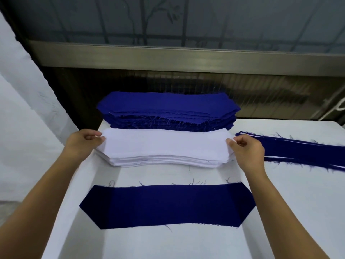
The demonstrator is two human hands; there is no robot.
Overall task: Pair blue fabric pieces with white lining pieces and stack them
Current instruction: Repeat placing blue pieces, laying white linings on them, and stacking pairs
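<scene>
Blue stack (168,107) one, white lining stack (164,162) one, blue piece (168,204) one, left hand (80,142), right hand (247,150) pinching top lining (164,143)

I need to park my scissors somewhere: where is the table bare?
Bare table: the strip between the white lining stack and the single blue piece, the near edge, and right of that piece. Crowded: far end, with blue stack, left hand, right hand.

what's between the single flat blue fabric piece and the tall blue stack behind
The stack of white lining pieces, plus a bare strip of white table nearer the single blue piece; head view.
</scene>
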